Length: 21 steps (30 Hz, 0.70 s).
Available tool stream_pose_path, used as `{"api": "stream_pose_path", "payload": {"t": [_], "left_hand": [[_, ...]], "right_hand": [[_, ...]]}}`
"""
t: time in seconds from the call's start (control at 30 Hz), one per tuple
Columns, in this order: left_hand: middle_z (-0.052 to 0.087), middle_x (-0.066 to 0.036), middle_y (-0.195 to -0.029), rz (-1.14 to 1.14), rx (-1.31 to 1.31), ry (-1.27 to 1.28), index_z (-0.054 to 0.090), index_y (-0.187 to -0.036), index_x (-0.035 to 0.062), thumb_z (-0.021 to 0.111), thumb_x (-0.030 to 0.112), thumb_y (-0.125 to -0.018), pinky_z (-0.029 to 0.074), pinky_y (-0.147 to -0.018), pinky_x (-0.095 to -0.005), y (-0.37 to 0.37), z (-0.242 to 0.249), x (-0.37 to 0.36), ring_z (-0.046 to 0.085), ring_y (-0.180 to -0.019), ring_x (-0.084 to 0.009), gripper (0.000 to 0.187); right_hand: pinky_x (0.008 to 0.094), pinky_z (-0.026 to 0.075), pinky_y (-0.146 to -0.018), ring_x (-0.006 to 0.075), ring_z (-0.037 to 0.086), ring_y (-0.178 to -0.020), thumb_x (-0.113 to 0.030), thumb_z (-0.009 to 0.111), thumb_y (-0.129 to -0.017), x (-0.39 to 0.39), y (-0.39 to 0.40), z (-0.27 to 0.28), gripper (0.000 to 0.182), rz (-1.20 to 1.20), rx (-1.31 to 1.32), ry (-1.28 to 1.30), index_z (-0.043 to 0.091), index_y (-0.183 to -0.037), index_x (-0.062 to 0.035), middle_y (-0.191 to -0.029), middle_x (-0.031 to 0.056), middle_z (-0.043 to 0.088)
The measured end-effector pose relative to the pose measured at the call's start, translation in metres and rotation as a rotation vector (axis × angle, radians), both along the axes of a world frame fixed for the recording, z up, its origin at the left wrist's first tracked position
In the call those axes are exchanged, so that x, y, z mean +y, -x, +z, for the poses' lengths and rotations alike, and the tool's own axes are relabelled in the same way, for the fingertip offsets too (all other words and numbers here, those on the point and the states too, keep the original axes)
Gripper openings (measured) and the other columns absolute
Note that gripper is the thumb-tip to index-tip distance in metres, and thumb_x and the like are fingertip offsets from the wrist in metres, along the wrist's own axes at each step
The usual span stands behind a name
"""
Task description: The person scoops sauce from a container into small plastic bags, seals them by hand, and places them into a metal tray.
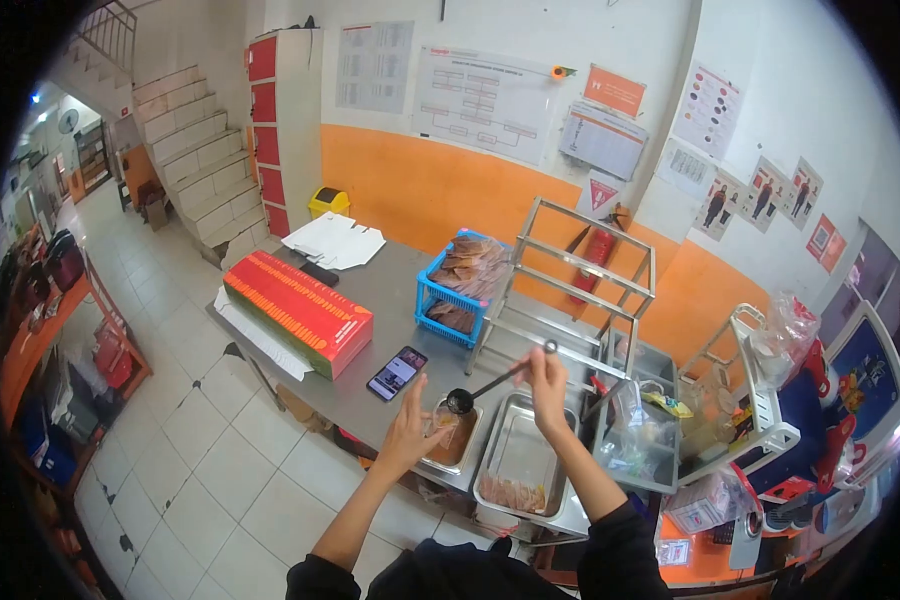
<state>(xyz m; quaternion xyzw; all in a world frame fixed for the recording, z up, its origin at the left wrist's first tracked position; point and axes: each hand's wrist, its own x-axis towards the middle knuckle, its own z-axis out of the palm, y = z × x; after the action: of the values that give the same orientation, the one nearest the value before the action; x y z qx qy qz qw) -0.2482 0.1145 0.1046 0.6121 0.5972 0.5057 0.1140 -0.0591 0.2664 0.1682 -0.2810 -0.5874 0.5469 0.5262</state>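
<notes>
As right hand (pixel 547 388) grips ladle (pixel 498 379) | left hand (pixel 410 432) pinches clear plastic (pixel 444 422) | tray (pixel 450 467) by table (pixel 365 420) edge (open floor (pixel 210 450) alongside)

Stretches both bare forearms (pixel 358 510) forward out of black sleeves (pixel 618 548). Holds the left hand (pixel 408 434) angled away from the body with fingers extended and thumb parted toward the right hand (pixel 544 387). Curls the latter's fingers into a closed grip.

A black ladle (pixel 460 401) slants beside clear plastic (pixel 444 418).
</notes>
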Motion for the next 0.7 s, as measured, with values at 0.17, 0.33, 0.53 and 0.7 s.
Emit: {"api": "stream_pose_path", "payload": {"t": [0.17,0.33,0.53,0.7], "left_hand": [[0.044,-0.020,-0.136,0.041,-0.039,-0.011,0.026,-0.146,0.0041,0.078,0.014,-0.078,0.052,-0.084,-0.0377,0.004,-0.014,-0.006,0.064,-0.095,-0.0264,0.086],[0.050,-0.016,-0.125,0.114,-0.033,-0.162,0.037,-0.139,0.0024,0.079,0.010,-0.076,0.050,-0.084,-0.0369,-0.012,0.007,-0.005,0.063,-0.091,-0.0228,0.076],[0.050,-0.013,-0.121,0.140,-0.172,-0.324,0.043,-0.131,0.0013,0.082,0.002,-0.070,0.050,-0.081,-0.0340,-0.039,0.053,0.013,0.063,-0.089,-0.0202,0.072],[0.047,-0.011,-0.121,-0.001,-0.471,-0.378,0.044,-0.129,0.0020,0.081,-0.007,-0.067,0.052,-0.080,-0.0299,-0.089,0.093,0.032,0.061,-0.093,-0.0186,0.072]], "right_hand": [[0.0276,0.050,-0.064,0.0167,0.063,-0.073,-0.036,0.052,-0.100,-0.006,-0.027,-0.100,0.035,-0.151,0.005,0.242,0.061,-0.094,-0.0031,-0.092,0.0150,0.068],[0.0342,0.045,-0.090,0.0219,0.058,-0.111,-0.038,0.060,-0.094,-0.045,-0.006,-0.116,0.039,0.049,-0.334,0.087,0.065,-0.121,-0.0104,-0.125,0.0120,0.062],[0.0294,0.048,-0.084,0.0149,0.063,-0.098,-0.023,0.071,-0.088,-0.082,-0.007,0.014,0.030,0.131,-0.329,-0.068,0.070,-0.113,-0.0056,-0.107,0.0088,0.071],[0.0278,0.050,-0.073,0.0105,0.064,-0.080,-0.019,0.072,-0.086,-0.068,-0.052,0.059,0.020,0.001,-0.419,-0.214,0.074,-0.098,-0.0027,-0.085,0.0059,0.073]]}}
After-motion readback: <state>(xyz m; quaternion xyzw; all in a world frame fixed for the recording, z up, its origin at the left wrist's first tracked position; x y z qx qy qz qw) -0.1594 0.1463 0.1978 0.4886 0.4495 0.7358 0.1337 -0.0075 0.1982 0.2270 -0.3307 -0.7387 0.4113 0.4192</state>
